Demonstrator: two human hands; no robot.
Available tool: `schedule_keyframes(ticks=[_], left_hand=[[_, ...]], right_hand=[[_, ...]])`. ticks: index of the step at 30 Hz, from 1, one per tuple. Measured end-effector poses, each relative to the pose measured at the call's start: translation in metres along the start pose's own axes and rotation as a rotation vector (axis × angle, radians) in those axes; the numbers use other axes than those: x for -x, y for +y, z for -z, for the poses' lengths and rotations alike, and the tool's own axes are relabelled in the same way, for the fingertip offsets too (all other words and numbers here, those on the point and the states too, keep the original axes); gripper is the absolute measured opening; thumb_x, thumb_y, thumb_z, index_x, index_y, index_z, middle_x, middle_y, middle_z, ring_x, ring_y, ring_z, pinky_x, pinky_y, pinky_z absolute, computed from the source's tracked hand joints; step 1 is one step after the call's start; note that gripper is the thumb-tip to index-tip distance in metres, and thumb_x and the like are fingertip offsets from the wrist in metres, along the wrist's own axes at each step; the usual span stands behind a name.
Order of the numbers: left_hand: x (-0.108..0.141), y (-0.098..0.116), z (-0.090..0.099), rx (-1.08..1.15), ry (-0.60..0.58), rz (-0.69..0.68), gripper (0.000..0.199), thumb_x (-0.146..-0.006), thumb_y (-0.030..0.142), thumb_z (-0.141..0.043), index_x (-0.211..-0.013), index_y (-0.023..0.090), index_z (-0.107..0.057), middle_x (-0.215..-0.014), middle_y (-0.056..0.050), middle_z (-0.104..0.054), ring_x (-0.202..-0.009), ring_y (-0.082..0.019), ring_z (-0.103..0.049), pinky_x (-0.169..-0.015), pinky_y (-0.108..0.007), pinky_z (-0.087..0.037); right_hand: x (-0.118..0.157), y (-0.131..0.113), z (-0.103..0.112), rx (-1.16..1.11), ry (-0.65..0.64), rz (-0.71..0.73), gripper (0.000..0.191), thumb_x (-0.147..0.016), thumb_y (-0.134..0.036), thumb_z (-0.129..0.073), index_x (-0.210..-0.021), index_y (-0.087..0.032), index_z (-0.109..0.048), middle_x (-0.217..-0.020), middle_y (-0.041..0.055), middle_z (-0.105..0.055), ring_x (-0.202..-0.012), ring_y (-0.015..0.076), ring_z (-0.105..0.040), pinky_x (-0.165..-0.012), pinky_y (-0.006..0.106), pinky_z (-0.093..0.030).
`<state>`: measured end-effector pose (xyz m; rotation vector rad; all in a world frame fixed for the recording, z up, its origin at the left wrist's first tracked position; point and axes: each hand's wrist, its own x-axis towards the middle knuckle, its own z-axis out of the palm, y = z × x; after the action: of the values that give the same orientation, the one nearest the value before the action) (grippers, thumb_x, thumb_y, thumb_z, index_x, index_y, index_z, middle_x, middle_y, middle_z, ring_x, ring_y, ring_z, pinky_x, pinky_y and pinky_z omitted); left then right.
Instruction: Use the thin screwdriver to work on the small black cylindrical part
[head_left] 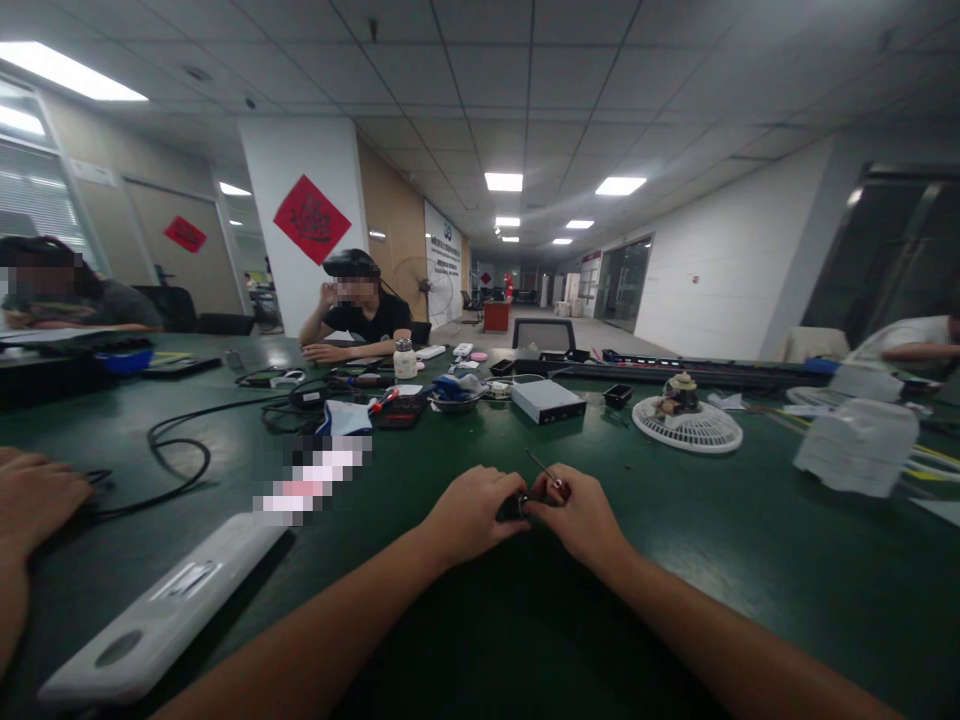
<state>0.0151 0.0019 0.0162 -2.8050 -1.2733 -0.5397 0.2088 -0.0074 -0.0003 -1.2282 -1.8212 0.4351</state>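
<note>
Just in front of me, above the green table (360,560), both hands meet. My left hand (478,508) is closed around a small dark part (513,505) with a shiny edge, mostly covered by the fingers. Against its right side, my right hand (577,512) is closed, its thumb and fingers pinching a thin metal rod (541,466) that points up and to the left. The fingertips of the two hands nearly touch. Whether the rod belongs to a tool cannot be made out.
A long white device (169,610) lies at the left, near another person's hand (41,495) and black cables (180,490). Beyond my hands are a metal box (547,400), a small black tray (618,396), a white fan grille (686,430) and a bottle (405,358). White plastic (859,448) stands right.
</note>
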Motion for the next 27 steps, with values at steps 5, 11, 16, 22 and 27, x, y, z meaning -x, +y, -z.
schedule_keyframes(ticks=[5, 11, 16, 22, 27], left_hand=[[0.000, -0.002, 0.001, -0.038, 0.017, 0.021, 0.035, -0.081, 0.046, -0.071, -0.106, 0.024, -0.060, -0.099, -0.004, -0.067, -0.092, -0.023, -0.059, -0.079, -0.032, -0.041], [0.001, 0.000, 0.000, -0.021, 0.004, -0.048, 0.032, -0.082, 0.040, -0.072, -0.106, 0.024, -0.060, -0.103, -0.004, -0.067, -0.096, -0.022, -0.060, -0.084, -0.033, -0.042], [0.000, 0.003, 0.003, -0.015, -0.027, -0.088, 0.028, -0.079, 0.038, -0.074, -0.100, 0.024, -0.061, -0.097, -0.003, -0.066, -0.093, -0.022, -0.060, -0.082, -0.033, -0.041], [-0.003, -0.004, -0.001, 0.041, 0.047, 0.134, 0.030, -0.075, 0.034, -0.075, -0.100, 0.024, -0.060, -0.095, 0.000, -0.066, -0.091, -0.021, -0.060, -0.080, -0.032, -0.042], [-0.003, -0.016, -0.003, 0.068, 0.163, 0.311, 0.018, -0.078, 0.024, -0.067, -0.092, 0.023, -0.056, -0.095, 0.000, -0.066, -0.089, -0.019, -0.061, -0.077, -0.030, -0.042]], right_hand=[[0.003, 0.001, -0.003, 0.014, -0.012, 0.006, 0.019, -0.080, -0.025, -0.065, -0.063, -0.018, -0.060, -0.057, -0.0044, -0.052, -0.056, 0.0129, -0.051, -0.055, 0.023, -0.036], [0.003, -0.004, -0.002, 0.088, -0.004, 0.031, 0.016, -0.073, -0.016, -0.066, -0.062, -0.019, -0.056, -0.062, -0.0044, -0.051, -0.060, 0.0130, -0.049, -0.057, 0.024, -0.033], [0.000, 0.002, -0.004, 0.144, 0.011, -0.008, 0.031, -0.069, -0.023, -0.072, -0.060, -0.021, -0.043, -0.068, -0.0033, -0.050, -0.061, 0.0132, -0.047, -0.055, 0.024, -0.032], [0.001, 0.006, -0.002, 0.142, -0.068, -0.017, 0.028, -0.094, -0.038, -0.049, -0.072, -0.020, -0.052, -0.065, -0.0018, -0.056, -0.060, 0.0144, -0.053, -0.056, 0.025, -0.034], [0.001, 0.002, 0.010, 0.143, -0.094, 0.015, 0.033, -0.100, -0.035, -0.039, -0.084, -0.019, -0.063, -0.069, 0.0003, -0.062, -0.063, 0.0159, -0.059, -0.061, 0.027, -0.037]])
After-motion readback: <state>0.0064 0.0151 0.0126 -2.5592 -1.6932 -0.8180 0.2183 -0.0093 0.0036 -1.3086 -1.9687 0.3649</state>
